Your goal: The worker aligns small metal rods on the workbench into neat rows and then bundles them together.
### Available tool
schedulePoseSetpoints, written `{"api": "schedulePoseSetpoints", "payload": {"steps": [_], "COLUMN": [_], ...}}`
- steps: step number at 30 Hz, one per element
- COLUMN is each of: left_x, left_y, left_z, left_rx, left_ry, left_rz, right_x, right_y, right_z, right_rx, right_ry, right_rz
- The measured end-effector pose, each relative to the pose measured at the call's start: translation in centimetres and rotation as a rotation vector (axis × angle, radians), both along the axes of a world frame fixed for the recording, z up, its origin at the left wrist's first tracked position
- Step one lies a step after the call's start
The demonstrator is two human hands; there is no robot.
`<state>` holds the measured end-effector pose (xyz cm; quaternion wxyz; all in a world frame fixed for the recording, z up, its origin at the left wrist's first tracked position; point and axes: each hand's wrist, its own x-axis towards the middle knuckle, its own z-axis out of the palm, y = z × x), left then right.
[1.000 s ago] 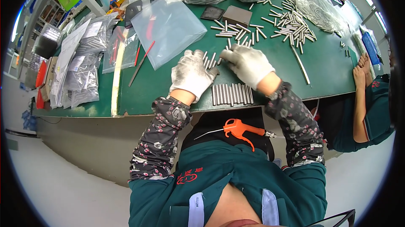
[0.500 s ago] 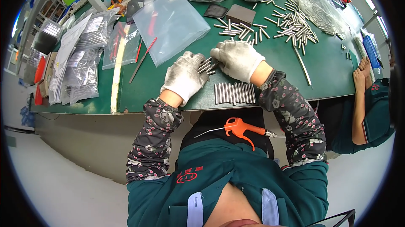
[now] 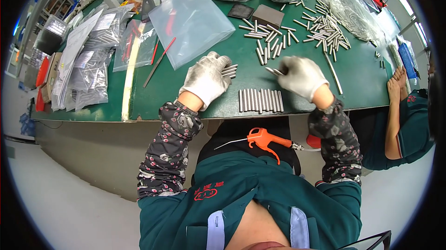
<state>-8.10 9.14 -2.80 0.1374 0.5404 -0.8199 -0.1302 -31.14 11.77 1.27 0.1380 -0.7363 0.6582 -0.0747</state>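
- An orange air gun hangs just under the table edge, by my lap.
- A tidy row of pins lies side by side at the near edge, between my gloved hands, likely laid so for counting.
- My left hand is closed on a bundle of pins, ends poking out.
- My right hand pinches a pair of pins, fingers narrow.
- Farther off lie loose pins and a clear bag.

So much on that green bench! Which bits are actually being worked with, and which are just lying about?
In use: left hand gripping a bundle of metal pins; right hand holding pins; neat pin row; loose pin heap.

Lying about: clear plastic bag; orange air gun; red-handled tool.
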Motion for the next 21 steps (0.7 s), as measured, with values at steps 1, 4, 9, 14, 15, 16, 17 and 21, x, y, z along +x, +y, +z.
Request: {"api": "schedulePoseSetpoints", "payload": {"steps": [1,4,9,14,15,16,17,21], "left_x": [0.2,0.5,0.3,0.0,-0.1,-0.1,-0.3,1.1], "left_y": [0.0,0.2,2.0,3.8,4.1,4.2,4.1,4.3], "left_z": [0.1,0.7,1.8,1.3,1.3,1.4,2.3,1.8], "left_rx": [-0.006,0.009,0.08,0.013,0.042,0.071,0.194,-0.04], "left_ry": [-0.005,-0.047,-0.172,-0.147,-0.147,-0.147,-0.154,-0.025], "left_rz": [-0.025,-0.019,0.079,0.143,0.156,0.169,0.179,-0.117], "right_x": [-1.0,-3.1,-3.4,-3.2,-3.4,-3.5,-3.5,-3.4], "right_y": [0.5,2.2,4.1,4.1,4.1,4.1,4.1,4.6], "right_z": [-0.4,-1.3,-2.1,-2.9,-3.5,-3.7,-3.8,-3.4], "right_rx": [0.01,0.032,-0.025,-0.139,-0.175,-0.211,-0.209,-0.216], "right_ry": [0.017,0.038,0.03,0.093,0.083,0.073,0.071,-0.079], "right_rz": [-0.026,-0.09,-0.122,-0.114,-0.104,-0.095,-0.096,-0.022]}}
